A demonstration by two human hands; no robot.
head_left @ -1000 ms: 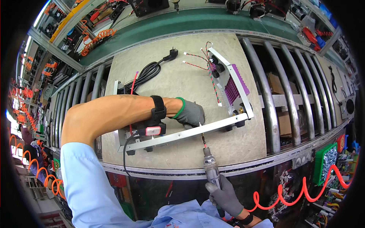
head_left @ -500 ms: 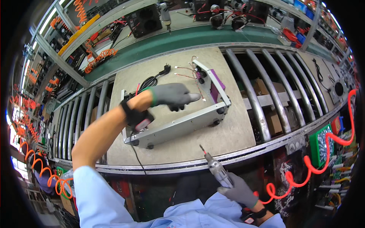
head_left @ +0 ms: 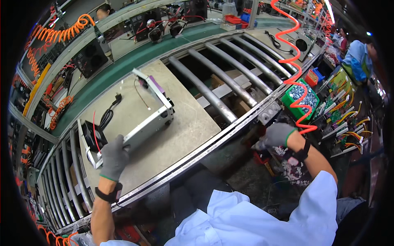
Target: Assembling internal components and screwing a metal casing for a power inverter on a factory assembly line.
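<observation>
On a beige board (head_left: 186,119) lies a grey metal chassis frame (head_left: 143,125) with a black fan (head_left: 91,136) at its left end and a purple part (head_left: 156,85) at its far right. My left hand (head_left: 114,158), in a grey glove, grips the frame's near-left corner. A coiled black power cord (head_left: 107,117) with a plug lies within the frame, and a thin red wire stands by the fan. My right hand (head_left: 281,134), also gloved, is beyond the conveyor's near edge, closed around the pneumatic screwdriver (head_left: 262,143), which is blurred and mostly hidden.
Metal rollers (head_left: 219,78) run on both sides of the board. A green bin (head_left: 301,98) of screws stands right of the conveyor, with an orange coiled hose (head_left: 287,41) hanging across it. Wired circuit boards (head_left: 344,119) fill a rack at right. A co-worker (head_left: 357,57) is at far right.
My view has swung to the right. My left hand has gone from above the frame's inside to its near-left corner. My right hand has moved right with the screwdriver, closer to the green bin.
</observation>
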